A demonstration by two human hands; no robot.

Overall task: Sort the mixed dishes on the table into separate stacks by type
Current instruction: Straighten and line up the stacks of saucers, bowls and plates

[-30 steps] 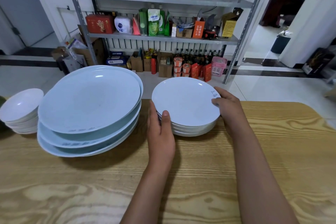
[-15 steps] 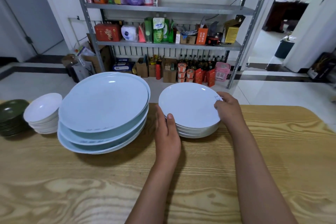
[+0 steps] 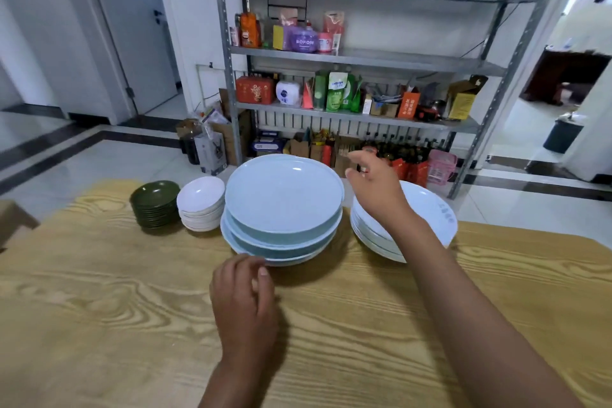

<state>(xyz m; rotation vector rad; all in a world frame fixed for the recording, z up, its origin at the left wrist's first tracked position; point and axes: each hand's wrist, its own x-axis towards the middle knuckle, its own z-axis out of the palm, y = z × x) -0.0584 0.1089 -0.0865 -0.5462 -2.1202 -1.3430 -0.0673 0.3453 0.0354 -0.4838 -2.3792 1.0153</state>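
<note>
Left hand (image 3: 243,295) fingers loosely curled, holding nothing, at six o'clock of stacked pale blue ceramic bowls (image 3: 283,209), right hand (image 3: 376,185) fingers spread, empty, above stacked white plates (image 3: 433,219) at three o'clock.

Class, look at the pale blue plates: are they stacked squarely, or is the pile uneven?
Uneven. The blue plates sit offset, with the lowest rim sticking out toward the left hand.

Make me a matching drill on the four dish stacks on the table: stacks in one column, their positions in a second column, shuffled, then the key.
Stacks:
1. dark green dishes
2. small white bowls
3. large pale blue plates
4. white plates

Positions:
A. far right, partly behind the right forearm
B. far left
C. second from left
D. centre, tallest stack

Pairs: 1-B, 2-C, 3-D, 4-A
</note>
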